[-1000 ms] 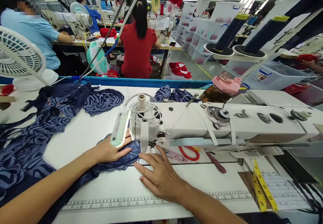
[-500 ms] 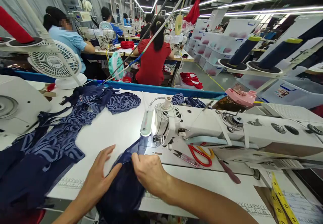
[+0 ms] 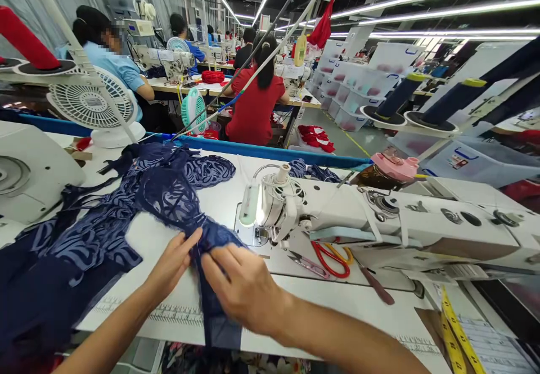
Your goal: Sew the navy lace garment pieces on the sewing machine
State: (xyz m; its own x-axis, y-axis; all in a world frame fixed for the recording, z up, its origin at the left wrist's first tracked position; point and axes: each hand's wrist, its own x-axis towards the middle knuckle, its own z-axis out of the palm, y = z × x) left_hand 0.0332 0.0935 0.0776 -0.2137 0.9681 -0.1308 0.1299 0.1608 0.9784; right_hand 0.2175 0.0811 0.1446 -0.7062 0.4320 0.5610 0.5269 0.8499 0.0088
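A navy lace bra piece (image 3: pixel 171 197) lies across the white table in front of the sewing machine (image 3: pixel 337 211), its patterned cup to the left and a sheer panel hanging toward the table's front edge. My left hand (image 3: pixel 175 258) pinches the fabric near the middle, thumb and fingers together. Just to its right, my right hand (image 3: pixel 248 287) is closed on the same piece, its fingertips partly hidden in the cloth. The lit needle area (image 3: pixel 264 234) stands beyond my right hand, apart from it.
A pile of navy lace pieces (image 3: pixel 93 233) covers the table's left side. Thread snips (image 3: pixel 310 264), red-handled scissors (image 3: pixel 331 258) and a brown-handled tool (image 3: pixel 377 287) lie under the machine arm. A yellow tape measure (image 3: pixel 458 329) is at right, a white fan (image 3: pixel 93 101) at back left. Co-workers sit ahead.
The fabric has come away from the needle area and been spread leftward, so its lace cup now shows. My left hand has gone from open to pinching the cloth.
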